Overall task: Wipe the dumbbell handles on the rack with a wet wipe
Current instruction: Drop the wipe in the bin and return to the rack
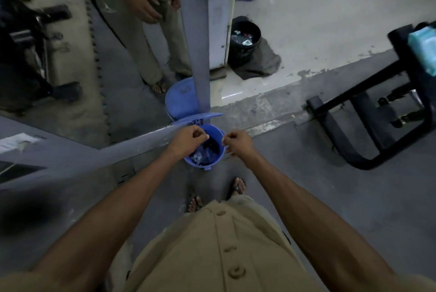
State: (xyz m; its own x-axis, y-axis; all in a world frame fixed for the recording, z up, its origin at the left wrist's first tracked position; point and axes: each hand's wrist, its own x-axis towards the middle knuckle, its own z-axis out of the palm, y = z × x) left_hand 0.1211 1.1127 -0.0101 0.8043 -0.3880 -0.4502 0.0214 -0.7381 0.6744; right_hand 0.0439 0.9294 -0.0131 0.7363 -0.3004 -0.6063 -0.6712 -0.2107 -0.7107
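Dim, bluish light — edges bowed, left side perhaps motion-blurred.

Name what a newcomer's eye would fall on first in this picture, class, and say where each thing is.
The small blue bin with its lid up, at the centre on the grey floor. The left hand and right hand hang over it with fingers curled. A black bucket of rubbish stands beyond.

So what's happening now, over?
Both hands, left and right, curled above open blue bin. No wipe visible in them. No dumbbells in view. Nothing blocking.
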